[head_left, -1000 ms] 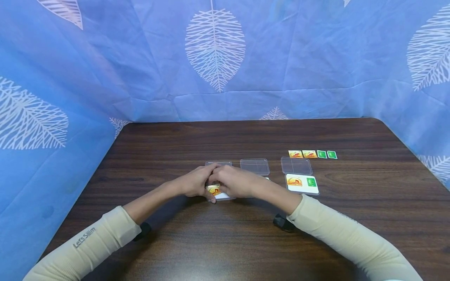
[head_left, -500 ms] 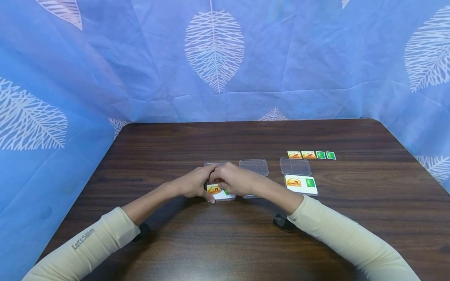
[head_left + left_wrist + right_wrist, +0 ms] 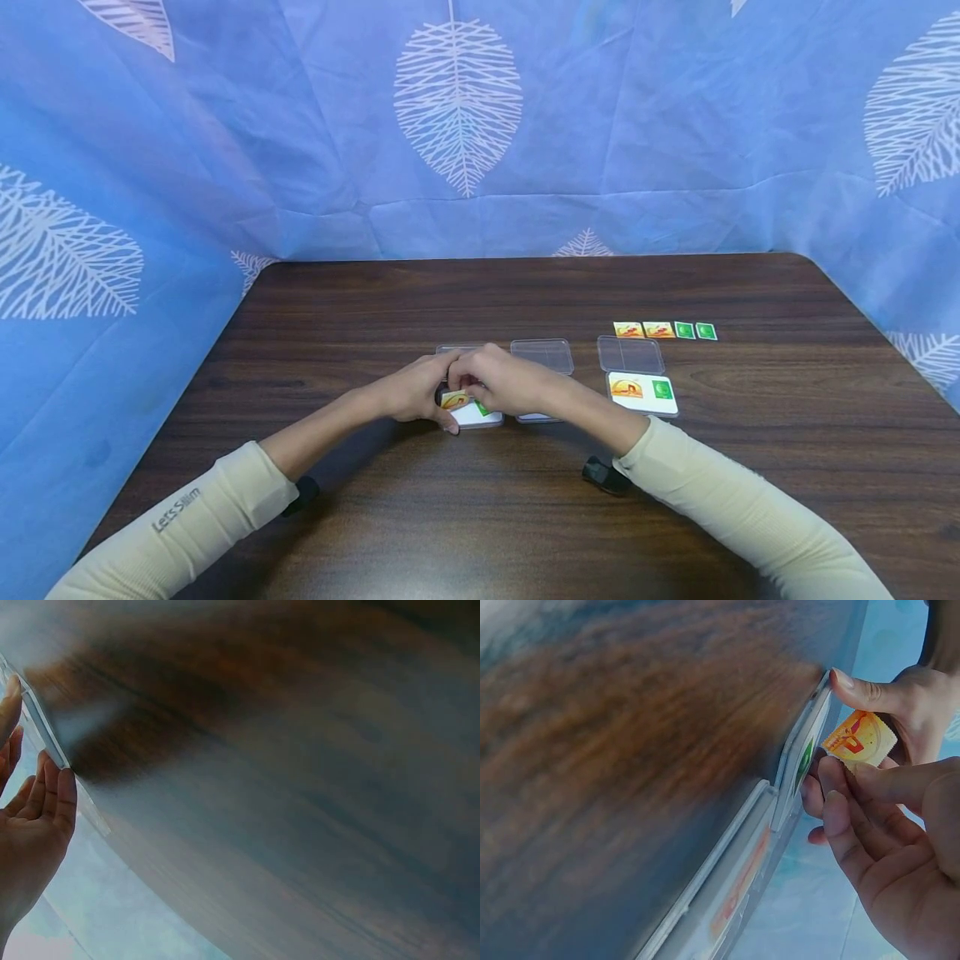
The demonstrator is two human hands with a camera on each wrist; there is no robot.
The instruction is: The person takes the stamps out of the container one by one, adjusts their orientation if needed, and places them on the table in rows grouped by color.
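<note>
My left hand [image 3: 412, 390] holds the leftmost clear plastic case [image 3: 480, 424], with the thumb at its near left corner. Inside lies a white card with a green stamp [image 3: 805, 759]. My right hand [image 3: 512, 385] reaches over the same case. Thumb and fingers of that hand pinch a yellow-orange stamp [image 3: 861, 738] with a perforated edge, which stands tilted over the left part of the card. In the head view the two hands overlap at the fingertips and cover the back of the case.
A middle case with its clear lid [image 3: 543, 356] folded back sits partly under my right wrist. Farther right, another opened case [image 3: 642, 405] holds an orange and a green stamp. Behind it, a row of several loose stamps [image 3: 664, 331] lies on the wooden table [image 3: 465, 517].
My right hand has shifted up slightly. The yellow-orange stamp has moved back with it, and the green stamp beside it shows more. The left hand keeps its place.
</note>
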